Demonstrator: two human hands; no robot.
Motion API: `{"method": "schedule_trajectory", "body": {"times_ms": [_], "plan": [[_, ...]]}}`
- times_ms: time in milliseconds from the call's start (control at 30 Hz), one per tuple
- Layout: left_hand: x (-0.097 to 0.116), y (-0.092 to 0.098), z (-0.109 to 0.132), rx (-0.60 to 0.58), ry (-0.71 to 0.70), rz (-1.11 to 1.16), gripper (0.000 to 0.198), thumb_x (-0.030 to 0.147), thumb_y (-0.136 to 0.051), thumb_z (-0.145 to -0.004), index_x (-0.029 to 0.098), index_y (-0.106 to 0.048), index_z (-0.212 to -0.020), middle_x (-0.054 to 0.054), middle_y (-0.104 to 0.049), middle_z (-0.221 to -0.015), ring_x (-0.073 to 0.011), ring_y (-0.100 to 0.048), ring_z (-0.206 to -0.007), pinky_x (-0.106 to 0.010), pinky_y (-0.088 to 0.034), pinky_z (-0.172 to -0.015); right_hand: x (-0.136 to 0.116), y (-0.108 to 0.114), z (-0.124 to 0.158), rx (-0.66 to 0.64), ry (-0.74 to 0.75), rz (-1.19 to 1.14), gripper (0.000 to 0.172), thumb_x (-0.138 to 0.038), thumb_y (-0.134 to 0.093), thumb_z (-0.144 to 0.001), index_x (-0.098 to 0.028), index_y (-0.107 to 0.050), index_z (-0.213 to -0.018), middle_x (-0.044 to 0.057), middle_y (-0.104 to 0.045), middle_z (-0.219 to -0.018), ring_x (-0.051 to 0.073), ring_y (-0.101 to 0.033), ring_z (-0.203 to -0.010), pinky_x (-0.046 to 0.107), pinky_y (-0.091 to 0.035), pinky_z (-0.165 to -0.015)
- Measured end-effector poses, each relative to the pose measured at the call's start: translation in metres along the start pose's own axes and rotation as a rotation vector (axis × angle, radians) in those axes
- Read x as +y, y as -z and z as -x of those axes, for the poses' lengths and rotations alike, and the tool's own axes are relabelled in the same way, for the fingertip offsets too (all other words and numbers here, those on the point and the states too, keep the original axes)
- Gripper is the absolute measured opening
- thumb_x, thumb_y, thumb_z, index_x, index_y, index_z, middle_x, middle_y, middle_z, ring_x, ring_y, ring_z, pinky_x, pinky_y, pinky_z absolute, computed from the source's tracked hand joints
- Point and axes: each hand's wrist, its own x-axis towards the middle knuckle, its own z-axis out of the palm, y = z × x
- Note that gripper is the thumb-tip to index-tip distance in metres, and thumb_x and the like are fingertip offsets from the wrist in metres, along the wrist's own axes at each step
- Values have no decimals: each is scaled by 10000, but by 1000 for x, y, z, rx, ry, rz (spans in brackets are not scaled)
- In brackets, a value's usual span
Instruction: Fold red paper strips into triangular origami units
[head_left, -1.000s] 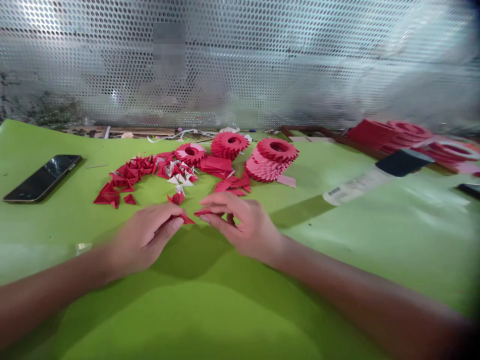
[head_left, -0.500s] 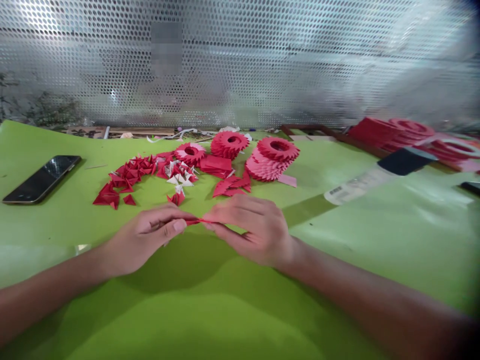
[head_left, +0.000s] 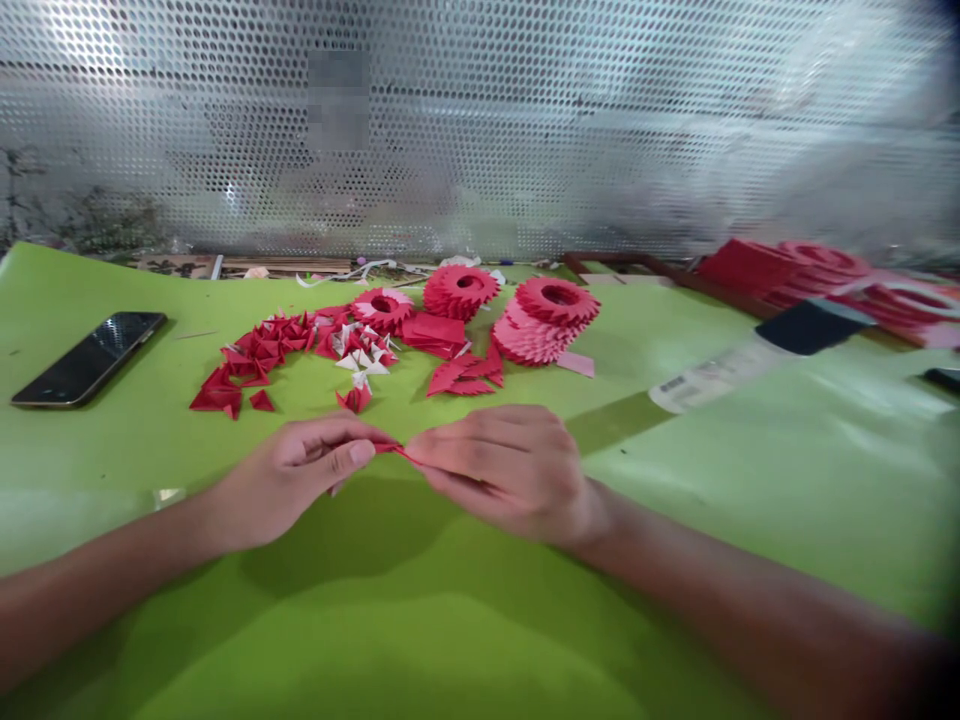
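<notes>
My left hand (head_left: 300, 478) and my right hand (head_left: 504, 468) meet fingertip to fingertip low over the green table (head_left: 420, 620). Both pinch one small folded red paper piece (head_left: 396, 452), of which only a thin sliver shows between the fingers. Just beyond the hands lies a spread of loose red and white folded paper triangles (head_left: 259, 362). Behind those sit round red paper rings (head_left: 459, 290) and a taller stack of rings (head_left: 544, 318).
A black phone (head_left: 88, 358) lies at the left of the table. A blurred bottle with a black cap (head_left: 750, 352) lies at the right, with more red paper rings (head_left: 817, 268) behind it. A perforated metal screen (head_left: 480, 130) closes off the far edge.
The two hands came together from slightly apart, and the red pieces each held now meet as one between the fingertips. Both hands drew a little nearer to me.
</notes>
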Motion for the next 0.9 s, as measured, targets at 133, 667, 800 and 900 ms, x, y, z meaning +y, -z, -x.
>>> {"method": "schedule_trajectory", "body": {"times_ms": [133,667,800,900], "plan": [[-1,1,0,6,-14,-30,440,546,-462,-993,215,-671,-1195,28,-483,-671,-125,-470,-602,-224,-372,-520,1,0,-1,-16,0,-3,114,-120,-717,-869,-157,-699,-976,15,-788,-839,104,-709,-630,225,-547,-550],[8,-6,3,139,-229,-205,311,464,-595,-949,231,-753,-1081,-70,-731,-1024,-197,-686,-876,-296,-591,-713,8,-10,9,30,33,-41,118,-161,-713,-886,-199,-709,-998,2,-761,-936,85,-668,-671,204,-550,-604],[9,-6,6,243,-458,-442,321,456,-565,-975,220,-748,-1093,-53,-760,-943,-165,-701,-784,-273,-583,-702,9,-11,9,10,-15,-50,256,-163,-691,-883,-224,-678,-1131,9,-719,-932,100,-642,-682,217,-541,-588],[10,-4,8,346,-570,-593,317,457,-559,-980,223,-741,-1089,-39,-776,-896,-142,-695,-707,-248,-560,-654,7,-8,4,-27,-261,-240,346,-129,-632,-862,-203,-618,-1200,32,-705,-973,109,-641,-707,206,-535,-551]]}}
